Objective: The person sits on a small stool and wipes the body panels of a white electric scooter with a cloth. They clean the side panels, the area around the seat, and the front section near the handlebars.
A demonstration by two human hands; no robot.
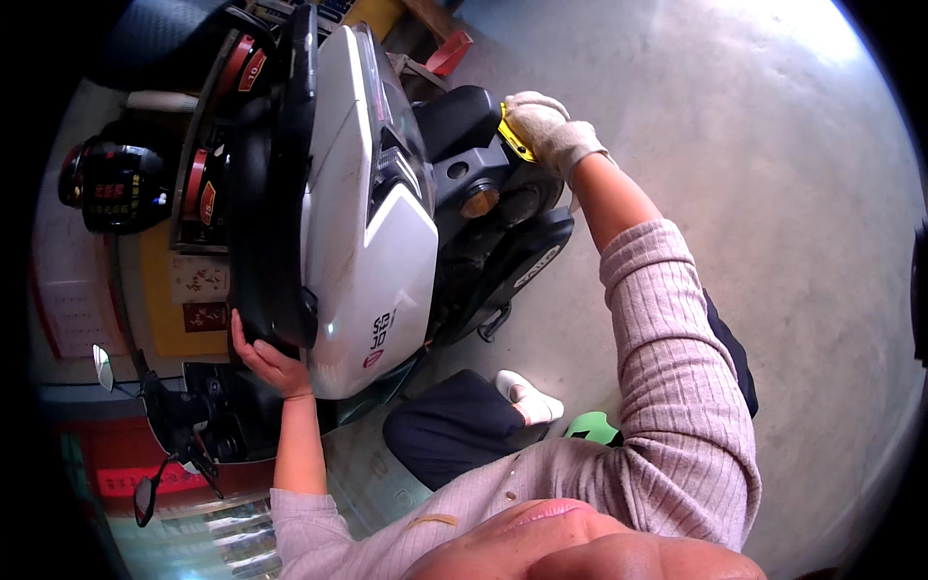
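Note:
A white and black scooter [362, 271] stands in front of me, with its black seat [266, 280] toward the left and its tail toward the right. My left hand [274, 365] is bare and rests against the edge of the seat, fingers stretched out. At the scooter's rear, my right hand [551, 130] wears a beige knit glove. Its bent fingers lie over a yellow plate [516, 135] below the black tail piece [464, 121]; the fingertips are hidden. An amber light [479, 200] sits beside the plate, near the rear mudguard [527, 256].
Dark glossy jars [126, 184] and a shelf with red-labelled containers stand beyond the seat. Another scooter's handlebar [179, 416] with mirrors is at the lower left. A red dustpan [449, 53] lies at the back. Near my feet is a green object [592, 425] on the concrete floor [773, 213].

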